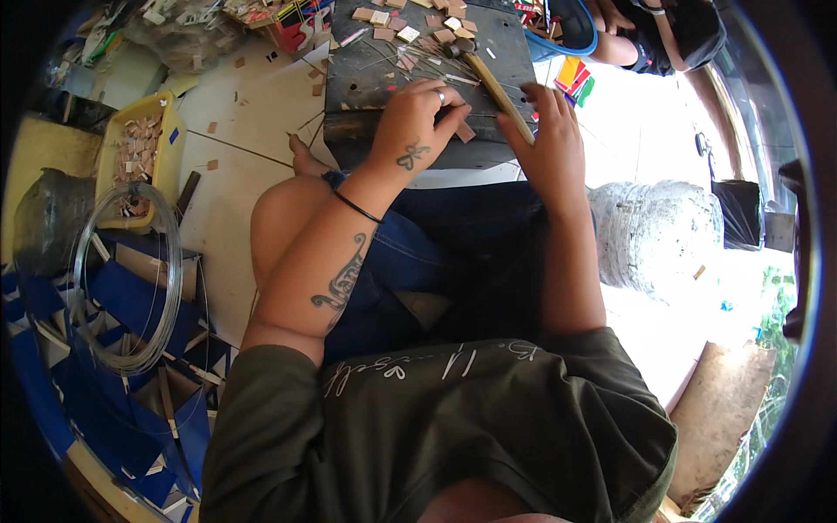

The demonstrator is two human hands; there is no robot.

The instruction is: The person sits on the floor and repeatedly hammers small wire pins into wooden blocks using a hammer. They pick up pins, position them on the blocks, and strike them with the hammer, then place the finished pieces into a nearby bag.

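My left hand (421, 122), with a ring on one finger, is over the near part of a dark, worn work block (357, 87). Its thumb and fingers are pinched together at a small flat brown wooden piece (466, 132). My right hand (554, 144) is at the block's right edge, thumb and fingers apart. Between them runs the wooden handle of a hammer (497, 83), lying on the block with its head at the far end; I cannot tell whether the hand touches it. Small square wooden pieces (384, 34) and thin wires (410, 65) are scattered farther back.
A yellow tub (179, 148) of wooden pieces and a wire coil (83, 288) are at left, above blue partitioned boxes (126, 296). A large whitish wrapped roll (658, 231) stands right. Beyond are a blue basin (580, 48) and another person's arm (667, 30).
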